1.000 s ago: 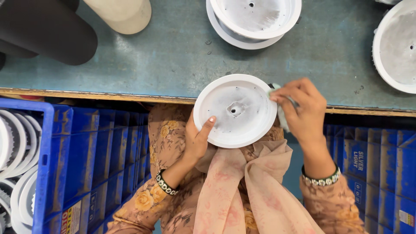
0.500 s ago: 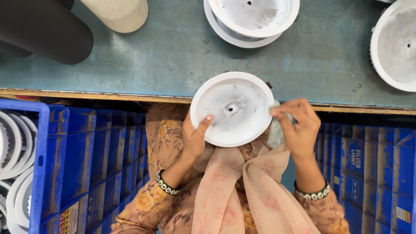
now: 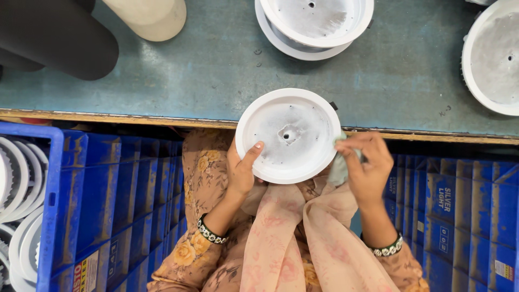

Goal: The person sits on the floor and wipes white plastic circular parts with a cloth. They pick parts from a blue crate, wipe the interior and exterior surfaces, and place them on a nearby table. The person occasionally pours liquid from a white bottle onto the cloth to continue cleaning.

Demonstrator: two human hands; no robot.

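A round white dish with a raised rim and a small hole in its middle sits at the centre of the frame, held just over the near edge of the grey-blue tabletop. The left hand supports it from below at its lower left side, thumb laid over the rim onto the inner face, fingers closed around the edge. The right hand is at the dish's right edge, fingers pinched shut on a small pale green cloth that touches the rim. Both wrists wear dark beaded bangles, and a peach scarf hangs down in the lower middle of the frame over floral sleeves.

At the top centre of the frame, two more white dishes are stacked on the tabletop, well apart from the held one. Another white dish lies at the right edge, partly cut off. At the upper left lie a dark rounded shape and beside it a cream rounded one; what they are cannot be told.

Below the tabletop, blue plastic crates fill the lower left and lower right. The crate at the far left holds white ribbed round parts standing on edge
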